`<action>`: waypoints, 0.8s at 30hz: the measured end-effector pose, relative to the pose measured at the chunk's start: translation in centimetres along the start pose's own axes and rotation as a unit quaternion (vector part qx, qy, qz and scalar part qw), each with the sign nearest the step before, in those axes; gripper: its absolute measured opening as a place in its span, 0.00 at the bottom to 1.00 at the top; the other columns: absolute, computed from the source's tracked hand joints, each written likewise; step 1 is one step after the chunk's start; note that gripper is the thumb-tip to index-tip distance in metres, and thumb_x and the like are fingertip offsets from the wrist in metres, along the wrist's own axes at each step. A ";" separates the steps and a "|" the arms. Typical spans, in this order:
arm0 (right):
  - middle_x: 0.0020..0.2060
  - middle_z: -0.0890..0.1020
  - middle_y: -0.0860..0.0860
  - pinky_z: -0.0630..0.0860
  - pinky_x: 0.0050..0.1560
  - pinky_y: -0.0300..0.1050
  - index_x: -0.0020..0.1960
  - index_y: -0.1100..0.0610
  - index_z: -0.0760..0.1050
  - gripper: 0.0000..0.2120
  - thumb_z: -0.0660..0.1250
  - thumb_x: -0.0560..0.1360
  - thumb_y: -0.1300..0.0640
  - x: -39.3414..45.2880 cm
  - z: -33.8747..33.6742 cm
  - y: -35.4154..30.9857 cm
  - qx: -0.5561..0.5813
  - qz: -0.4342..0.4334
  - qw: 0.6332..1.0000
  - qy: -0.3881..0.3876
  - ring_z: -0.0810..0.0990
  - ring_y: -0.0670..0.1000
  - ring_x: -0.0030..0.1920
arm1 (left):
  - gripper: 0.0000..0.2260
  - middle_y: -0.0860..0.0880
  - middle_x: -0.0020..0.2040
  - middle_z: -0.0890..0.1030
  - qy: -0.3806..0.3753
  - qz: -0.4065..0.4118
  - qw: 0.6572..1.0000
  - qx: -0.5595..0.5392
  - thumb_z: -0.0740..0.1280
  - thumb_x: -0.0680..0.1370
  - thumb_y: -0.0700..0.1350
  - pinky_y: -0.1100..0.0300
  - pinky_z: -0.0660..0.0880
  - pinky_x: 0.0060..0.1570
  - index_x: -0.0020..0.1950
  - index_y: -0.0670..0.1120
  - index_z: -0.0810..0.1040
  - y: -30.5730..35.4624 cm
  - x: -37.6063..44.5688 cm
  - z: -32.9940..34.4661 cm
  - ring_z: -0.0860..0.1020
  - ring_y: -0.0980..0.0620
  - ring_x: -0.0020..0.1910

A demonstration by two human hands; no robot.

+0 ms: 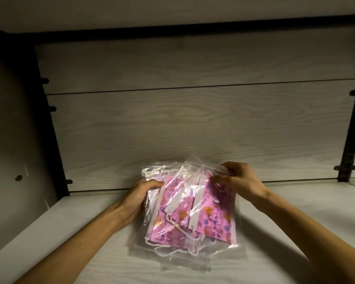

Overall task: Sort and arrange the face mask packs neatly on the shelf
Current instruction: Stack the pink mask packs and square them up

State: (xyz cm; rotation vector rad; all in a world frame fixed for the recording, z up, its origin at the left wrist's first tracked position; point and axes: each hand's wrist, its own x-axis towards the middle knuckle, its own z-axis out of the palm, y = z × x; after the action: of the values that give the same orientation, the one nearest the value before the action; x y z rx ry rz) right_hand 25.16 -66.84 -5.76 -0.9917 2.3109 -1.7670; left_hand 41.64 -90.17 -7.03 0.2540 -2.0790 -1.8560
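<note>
A loose stack of clear plastic packs holding pink printed face masks (190,210) lies on the pale wood-grain shelf (86,238), fanned out and overlapping. My left hand (140,196) grips the stack's left edge, thumb on top. My right hand (237,180) pinches the upper right corner of the top pack, fingers closed on the plastic. White ear loops trail out at the stack's front edge.
The shelf's back panel (193,119) rises just behind the packs. A dark metal upright (353,119) stands at the right and another at the left (47,119), with small pegs. A side wall with holes (6,140) closes the left.
</note>
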 end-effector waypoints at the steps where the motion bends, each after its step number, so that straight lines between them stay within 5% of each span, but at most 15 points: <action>1: 0.34 0.85 0.49 0.75 0.36 0.38 0.44 0.57 0.83 0.05 0.77 0.71 0.61 0.1 -0.1 0.1 0.006 0.008 1.000 0.005 0.81 0.44 0.35 | 0.17 0.36 0.54 0.85 -0.001 -0.001 1.000 0.000 0.65 0.79 0.45 0.69 0.77 0.44 0.58 0.33 0.82 0.0 0.0 0.0 0.84 0.44 0.52; 6: 0.29 0.83 0.47 0.72 0.28 0.33 0.40 0.57 0.83 0.03 0.76 0.71 0.59 0.6 -1.4 0.2 0.051 0.019 0.995 0.086 0.79 0.42 0.28 | 0.17 0.28 0.55 0.81 0.003 -0.010 1.000 0.002 0.61 0.83 0.45 0.47 0.78 0.59 0.59 0.31 0.80 0.1 -0.1 -0.2 0.81 0.30 0.53; 12: 0.26 0.79 0.51 0.74 0.25 0.41 0.38 0.61 0.79 0.06 0.70 0.74 0.63 0.6 -2.4 -0.3 0.123 0.049 0.978 0.163 0.78 0.52 0.29 | 0.20 0.27 0.54 0.81 0.017 -0.018 1.000 -0.019 0.60 0.83 0.47 0.52 0.80 0.50 0.59 0.31 0.80 0.1 -0.1 -0.3 0.82 0.35 0.47; 18: 0.34 0.77 0.54 0.72 0.29 0.42 0.40 0.60 0.75 0.08 0.59 0.75 0.64 -0.1 -1.5 -1.6 0.300 0.116 0.925 0.203 0.75 0.51 0.29 | 0.17 0.41 0.38 0.85 0.106 -0.013 0.994 -0.033 0.60 0.84 0.46 0.55 0.78 0.42 0.47 0.40 0.85 -0.1 0.3 0.4 0.83 0.43 0.36; 21: 0.33 0.72 0.54 0.65 0.20 0.37 0.39 0.59 0.71 0.10 0.54 0.73 0.68 -0.8 0.5 -1.8 0.371 0.154 0.893 0.200 0.69 0.46 0.22 | 0.17 0.41 0.40 0.86 0.147 -0.024 0.987 -0.058 0.61 0.84 0.49 0.54 0.77 0.45 0.52 0.38 0.84 -0.6 0.4 1.4 0.85 0.44 0.38; 24: 0.40 0.78 0.60 0.75 0.32 0.44 0.51 0.64 0.75 0.10 0.55 0.77 0.66 -1.7 2.6 -1.2 0.307 0.171 0.917 0.187 0.76 0.53 0.33 | 0.19 0.43 0.47 0.87 0.141 -0.008 0.986 -0.085 0.62 0.83 0.56 0.51 0.78 0.50 0.55 0.43 0.85 -0.8 0.1 2.4 0.86 0.42 0.47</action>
State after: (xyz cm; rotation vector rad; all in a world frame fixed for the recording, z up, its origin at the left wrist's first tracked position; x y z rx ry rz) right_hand 28.16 -68.30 -6.09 -0.1470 1.7098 -2.4185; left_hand 40.60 -88.10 -7.99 0.4625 -1.7265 -1.8701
